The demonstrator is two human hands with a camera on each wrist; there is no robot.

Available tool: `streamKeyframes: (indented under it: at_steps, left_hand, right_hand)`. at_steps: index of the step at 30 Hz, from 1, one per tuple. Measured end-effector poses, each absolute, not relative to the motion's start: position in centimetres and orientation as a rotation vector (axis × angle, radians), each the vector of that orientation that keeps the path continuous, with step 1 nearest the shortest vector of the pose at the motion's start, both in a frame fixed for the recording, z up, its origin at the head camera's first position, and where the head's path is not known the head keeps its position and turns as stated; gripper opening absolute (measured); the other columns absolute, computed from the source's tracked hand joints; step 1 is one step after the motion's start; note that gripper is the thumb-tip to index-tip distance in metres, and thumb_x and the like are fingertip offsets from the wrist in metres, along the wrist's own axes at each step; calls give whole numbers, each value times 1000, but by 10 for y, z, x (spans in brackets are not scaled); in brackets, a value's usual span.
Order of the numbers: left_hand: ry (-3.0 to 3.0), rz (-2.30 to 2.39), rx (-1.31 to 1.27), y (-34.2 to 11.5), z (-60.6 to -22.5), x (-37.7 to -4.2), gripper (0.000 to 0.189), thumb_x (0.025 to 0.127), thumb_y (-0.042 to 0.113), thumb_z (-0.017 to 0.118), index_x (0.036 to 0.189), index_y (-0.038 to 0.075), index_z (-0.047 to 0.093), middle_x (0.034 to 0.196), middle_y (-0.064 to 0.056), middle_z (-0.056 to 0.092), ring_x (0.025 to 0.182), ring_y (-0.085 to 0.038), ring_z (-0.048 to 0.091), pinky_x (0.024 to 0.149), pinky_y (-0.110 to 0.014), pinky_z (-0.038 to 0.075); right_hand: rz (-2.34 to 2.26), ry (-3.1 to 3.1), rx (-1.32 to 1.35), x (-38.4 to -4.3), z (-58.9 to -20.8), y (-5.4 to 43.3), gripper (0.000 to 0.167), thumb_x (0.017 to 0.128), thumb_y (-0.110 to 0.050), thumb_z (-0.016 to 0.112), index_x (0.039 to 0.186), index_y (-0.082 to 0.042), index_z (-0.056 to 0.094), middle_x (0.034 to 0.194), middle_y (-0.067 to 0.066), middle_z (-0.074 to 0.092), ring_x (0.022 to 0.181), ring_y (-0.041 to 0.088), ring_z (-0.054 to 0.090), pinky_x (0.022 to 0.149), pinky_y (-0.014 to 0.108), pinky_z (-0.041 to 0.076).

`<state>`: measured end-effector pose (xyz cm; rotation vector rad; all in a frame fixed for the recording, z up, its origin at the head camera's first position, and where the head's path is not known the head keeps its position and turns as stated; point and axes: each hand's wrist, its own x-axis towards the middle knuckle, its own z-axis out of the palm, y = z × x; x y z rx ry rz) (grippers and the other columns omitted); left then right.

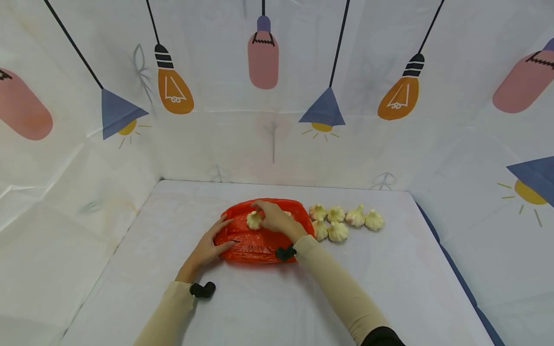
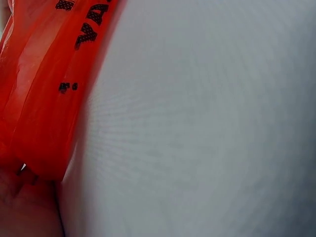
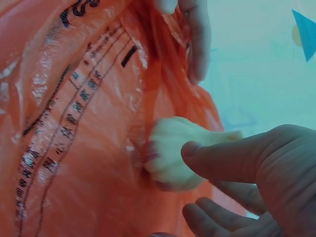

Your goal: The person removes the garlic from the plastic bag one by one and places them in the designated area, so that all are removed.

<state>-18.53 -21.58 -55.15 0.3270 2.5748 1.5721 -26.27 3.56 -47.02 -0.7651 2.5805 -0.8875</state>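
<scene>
A red plastic bag [image 1: 255, 250] with black print lies flat and wide on the white table. My right hand [image 1: 277, 220] reaches over it and pinches a garlic bulb [image 3: 173, 153] between thumb and fingers. In the right wrist view the bulb's stem points toward the hand, with the bag's red film right behind it. Along the bag's left side, my left hand [image 1: 210, 245] rests with thumb and fingers spread on its edge. A straight left finger [image 3: 197, 44] lies over the bag's rim in the right wrist view. Another pale bulb [image 1: 287, 213] shows partly behind my right hand.
Several garlic bulbs [image 1: 338, 231] sit in a loose group just right of the bag. The white tabletop [image 1: 242, 307] runs back to a cloth wall [image 1: 277, 144] printed with lamps, with side walls left and right.
</scene>
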Motion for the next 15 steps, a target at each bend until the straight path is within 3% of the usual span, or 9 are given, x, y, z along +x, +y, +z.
streamKeyframes:
  at_steps: [4,15]
  left_hand:
    - [2581,1567,325,-215,-552,-185,72,94,33,75,157,20,43,172,-11,19,158,-43,13,121,-73,14]
    - [2552,1577,299,-214,-550,-185,73,96,31,73,159,18,39,174,-8,15,159,-44,11,122,-73,10]
  right_hand:
    - [-899,2572,-755,-261,-476,36,56,95,-3,69,148,-5,50,148,13,56,133,27,55,115,44,45]
    - [-1035,2551,-651,-261,-493,36,57,95,-14,74,147,-6,51,147,13,56,134,27,55,113,45,46]
